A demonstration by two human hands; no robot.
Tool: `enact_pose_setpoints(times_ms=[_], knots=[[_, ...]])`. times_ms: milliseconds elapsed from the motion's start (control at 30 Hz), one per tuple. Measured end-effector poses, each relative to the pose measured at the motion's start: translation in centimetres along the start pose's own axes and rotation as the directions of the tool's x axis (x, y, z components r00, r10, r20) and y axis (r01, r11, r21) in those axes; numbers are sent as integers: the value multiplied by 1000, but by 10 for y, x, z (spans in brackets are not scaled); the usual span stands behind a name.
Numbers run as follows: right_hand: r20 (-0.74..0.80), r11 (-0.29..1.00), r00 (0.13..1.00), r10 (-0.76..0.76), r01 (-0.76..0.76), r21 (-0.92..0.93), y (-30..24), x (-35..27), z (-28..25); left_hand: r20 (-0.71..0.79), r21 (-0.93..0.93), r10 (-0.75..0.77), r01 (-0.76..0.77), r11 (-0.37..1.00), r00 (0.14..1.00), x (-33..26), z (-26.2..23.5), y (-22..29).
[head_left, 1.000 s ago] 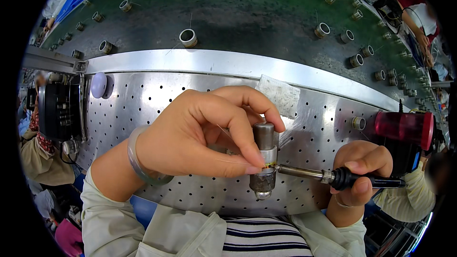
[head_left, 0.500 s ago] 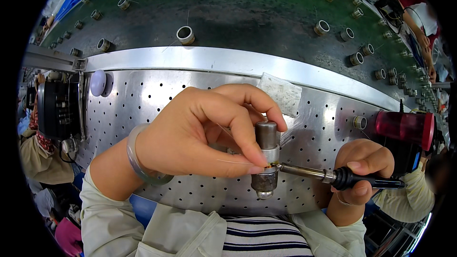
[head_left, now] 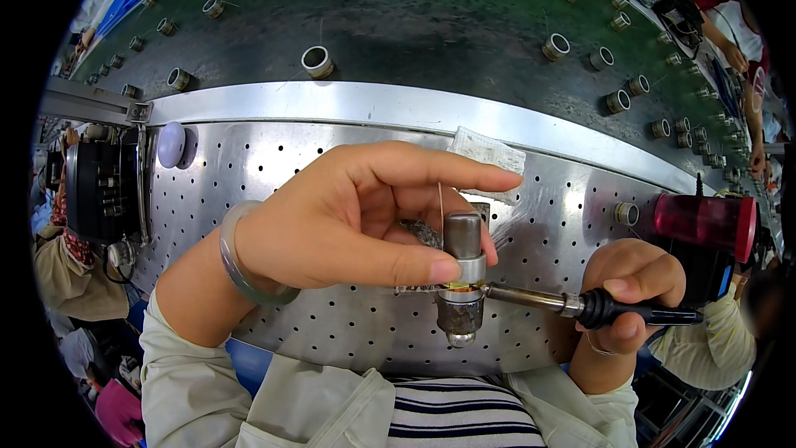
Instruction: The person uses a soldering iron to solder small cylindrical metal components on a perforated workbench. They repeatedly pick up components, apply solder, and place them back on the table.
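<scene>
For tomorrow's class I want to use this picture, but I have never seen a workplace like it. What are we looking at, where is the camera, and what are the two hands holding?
The camera sits on a person's head and looks down at their own two bare hands; its wide lens bends straight edges near the rim. The left hand, with a pale bangle on the wrist, pinches a small metal cylinder between thumb and fingers. The right hand grips the black handle of a soldering iron, whose metal tip touches the side of the cylinder. Under the hands lies a shiny metal table full of small holes. On it are a white cloth pad, a pale round knob and a red plastic cup. Behind runs a green belt carrying many small metal rings. Other people work at the edges.
</scene>
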State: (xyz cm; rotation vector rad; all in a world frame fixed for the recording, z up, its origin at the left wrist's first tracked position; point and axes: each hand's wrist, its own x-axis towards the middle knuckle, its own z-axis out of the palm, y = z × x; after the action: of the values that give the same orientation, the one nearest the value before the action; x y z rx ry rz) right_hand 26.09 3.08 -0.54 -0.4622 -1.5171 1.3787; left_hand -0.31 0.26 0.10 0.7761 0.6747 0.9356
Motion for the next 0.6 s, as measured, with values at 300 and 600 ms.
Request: enact_pose_setpoints(times_ms=[300,600], knots=[[22,999,1000,-1,2,-39,-2,2,1,-15,53,-55,56,997,998,1,6,6],[-72,999,997,-3,7,53,0,1,-7,87,-38,-39,43,998,995,6,-10,-6]])
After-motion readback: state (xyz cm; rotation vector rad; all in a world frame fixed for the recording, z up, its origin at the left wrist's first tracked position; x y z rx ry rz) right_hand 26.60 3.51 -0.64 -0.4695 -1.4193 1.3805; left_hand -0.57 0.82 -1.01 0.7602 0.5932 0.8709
